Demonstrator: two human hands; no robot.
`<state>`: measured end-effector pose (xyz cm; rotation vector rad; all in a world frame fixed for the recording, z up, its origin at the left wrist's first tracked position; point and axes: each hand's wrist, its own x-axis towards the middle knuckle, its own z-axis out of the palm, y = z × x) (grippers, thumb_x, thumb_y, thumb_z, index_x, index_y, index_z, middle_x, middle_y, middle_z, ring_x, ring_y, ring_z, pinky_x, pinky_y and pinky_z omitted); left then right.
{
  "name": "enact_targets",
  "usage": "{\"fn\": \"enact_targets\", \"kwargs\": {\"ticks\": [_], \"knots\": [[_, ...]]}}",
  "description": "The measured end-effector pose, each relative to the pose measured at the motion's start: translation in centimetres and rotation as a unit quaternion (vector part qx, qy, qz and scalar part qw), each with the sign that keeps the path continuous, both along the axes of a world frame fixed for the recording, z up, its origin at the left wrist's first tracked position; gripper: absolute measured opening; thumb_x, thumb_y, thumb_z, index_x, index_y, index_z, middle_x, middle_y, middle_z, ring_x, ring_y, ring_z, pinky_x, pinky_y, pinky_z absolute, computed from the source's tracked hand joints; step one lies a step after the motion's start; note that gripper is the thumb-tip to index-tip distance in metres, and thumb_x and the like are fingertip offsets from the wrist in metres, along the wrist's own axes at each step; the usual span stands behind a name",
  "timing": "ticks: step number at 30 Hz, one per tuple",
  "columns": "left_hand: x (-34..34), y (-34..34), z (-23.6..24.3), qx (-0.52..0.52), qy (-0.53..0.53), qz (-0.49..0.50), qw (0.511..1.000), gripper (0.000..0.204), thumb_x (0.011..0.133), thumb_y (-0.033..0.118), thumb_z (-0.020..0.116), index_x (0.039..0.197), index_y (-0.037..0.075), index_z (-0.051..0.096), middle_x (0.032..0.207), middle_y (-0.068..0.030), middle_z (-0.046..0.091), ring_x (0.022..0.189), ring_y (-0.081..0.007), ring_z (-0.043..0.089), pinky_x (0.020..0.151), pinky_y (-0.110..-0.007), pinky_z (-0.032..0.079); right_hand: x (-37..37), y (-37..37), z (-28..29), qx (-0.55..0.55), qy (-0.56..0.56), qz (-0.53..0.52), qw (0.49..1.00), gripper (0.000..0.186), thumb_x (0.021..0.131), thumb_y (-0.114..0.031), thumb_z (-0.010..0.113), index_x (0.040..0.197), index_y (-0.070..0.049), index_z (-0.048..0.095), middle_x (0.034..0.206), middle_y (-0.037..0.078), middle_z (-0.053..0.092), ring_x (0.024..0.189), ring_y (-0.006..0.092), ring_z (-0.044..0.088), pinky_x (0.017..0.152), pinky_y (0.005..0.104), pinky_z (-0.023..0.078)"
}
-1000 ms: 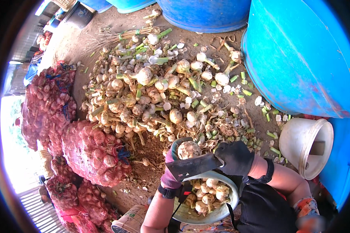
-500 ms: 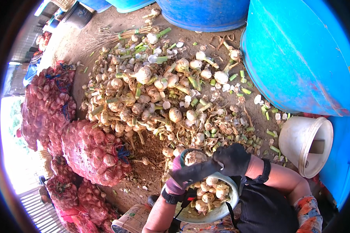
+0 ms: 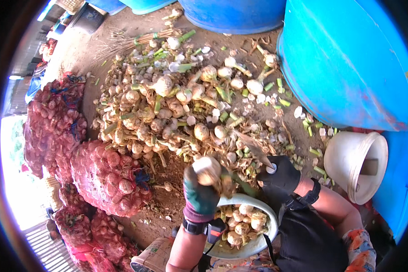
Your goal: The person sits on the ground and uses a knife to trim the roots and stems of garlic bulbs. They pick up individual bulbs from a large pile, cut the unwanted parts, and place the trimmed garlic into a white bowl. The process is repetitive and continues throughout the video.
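Note:
My left hand [image 3: 200,196], in a teal and purple glove, is closed around a whitish garlic bulb [image 3: 207,168], raised above the near edge of the heap. A green-brown stalk trails from the bulb toward the right. My right hand [image 3: 281,174], in a dark glove, grips a knife [image 3: 258,155] whose blurred blade points up and to the left, apart from the bulb. Just below both hands, a pale round basin [image 3: 271,216] holds several trimmed garlic bulbs [image 3: 245,222]. Beyond the hands spreads a big garlic heap [image 3: 161,113] with stalks, cut green stem pieces and papery skins.
Red mesh sacks [image 3: 109,179] full of bulbs line the left side. On the right, a white bucket [image 3: 344,156] lies tipped beside a large blue tub [image 3: 349,63]. Another blue tub [image 3: 233,16] stands at the back. A pale bucket [image 3: 152,254] sits near my left forearm.
The knife has swung away from the bulb, its blade turning from across my left hand to pointing up-left. My left hand has raised and turned the bulb, exposing its pale side.

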<state>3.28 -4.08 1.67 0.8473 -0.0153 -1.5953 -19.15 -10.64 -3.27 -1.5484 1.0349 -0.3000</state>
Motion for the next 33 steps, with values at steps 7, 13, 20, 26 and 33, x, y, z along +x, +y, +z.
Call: {"fn": "enact_targets", "kwargs": {"ticks": [7, 13, 20, 26, 33], "knots": [[-2.6, 0.5, -0.5, -0.034, 0.098, 0.135, 0.986, 0.061, 0.077, 0.049, 0.062, 0.122, 0.008, 0.052, 0.124, -0.0145, 0.052, 0.113, -0.0328, 0.050, 0.102, -0.049, 0.033, 1.8, -0.4, 3.5, 0.307, -0.137, -0.109, 0.936, 0.019, 0.070, -0.012, 0.075, 0.075, -0.004, 0.058, 0.061, 0.003, 0.059, 0.055, 0.0108, 0.059, 0.051, 0.0257, 0.047], [0.3, 3.1, -1.0, 0.001, -0.059, -0.220, 0.974, 0.060, 0.082, 0.036, 0.062, 0.117, -0.011, 0.047, 0.101, -0.0163, 0.062, 0.088, -0.0212, 0.063, 0.081, -0.031, 0.052, 0.2, -1.3, 2.7, 0.202, -0.127, -0.069, 0.969, 0.019, 0.069, -0.012, 0.074, 0.073, -0.006, 0.056, 0.063, -0.001, 0.057, 0.055, 0.0078, 0.054, 0.051, 0.0264, 0.044], [-0.7, 2.0, 0.1, -0.047, -0.353, -0.440, 0.825, 0.021, 0.079, 0.010, 0.062, 0.098, 0.004, 0.066, 0.094, -0.0149, 0.064, 0.080, -0.0244, 0.065, 0.071, -0.030, 0.051, 0.1, -1.8, 2.8, -0.010, -0.027, 0.059, 0.998, 0.021, 0.069, -0.018, 0.074, 0.073, -0.004, 0.058, 0.059, 0.008, 0.054, 0.053, 0.0162, 0.052, 0.052, 0.0317, 0.043], [-0.1, 3.3, 0.7, -0.008, -0.226, -0.323, 0.919, 0.028, 0.079, 0.014, 0.066, 0.101, -0.003, 0.064, 0.090, -0.0111, 0.066, 0.079, -0.0174, 0.063, 0.071, -0.027, 0.050, -1.1, 1.0, -2.5, -0.035, 0.182, 0.287, 0.940, 0.031, 0.060, -0.033, 0.066, 0.074, -0.005, 0.066, 0.068, 0.017, 0.062, 0.066, 0.0350, 0.062, 0.067, 0.0429, 0.050], [2.6, 2.9, 1.4, -0.005, -0.289, -0.483, 0.827, 0.055, 0.082, 0.034, 0.067, 0.121, -0.002, 0.052, 0.109, -0.0116, 0.062, 0.098, -0.0186, 0.059, 0.085, -0.030, 0.047, -1.6, -0.7, -2.7, 0.117, 0.210, 0.099, 0.966, 0.032, 0.063, -0.026, 0.071, 0.079, 0.001, 0.066, 0.070, 0.020, 0.063, 0.065, 0.0292, 0.063, 0.061, 0.0354, 0.049]]}}
